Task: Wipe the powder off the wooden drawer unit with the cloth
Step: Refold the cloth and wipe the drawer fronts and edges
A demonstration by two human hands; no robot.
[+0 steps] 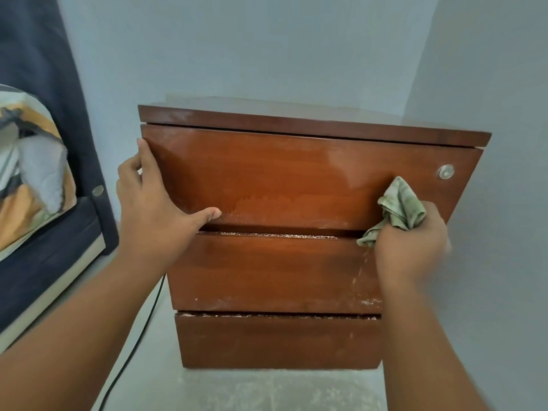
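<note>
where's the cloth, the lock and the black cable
cloth [400,207], head view, on the bunched green folds above the right hand
lock [446,172], head view, on its round silver face, top drawer
black cable [139,336], head view, on its run along the floor

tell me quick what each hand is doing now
Left hand: open, flat against the drawer unit, holding nothing.
Right hand: closed, holding the cloth.

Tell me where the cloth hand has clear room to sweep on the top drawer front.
Free: the wide middle of the top drawer, between the left hand and the cloth. Crowded: the left edge under that hand, and the right end, where the lock sits above the right hand.
</note>
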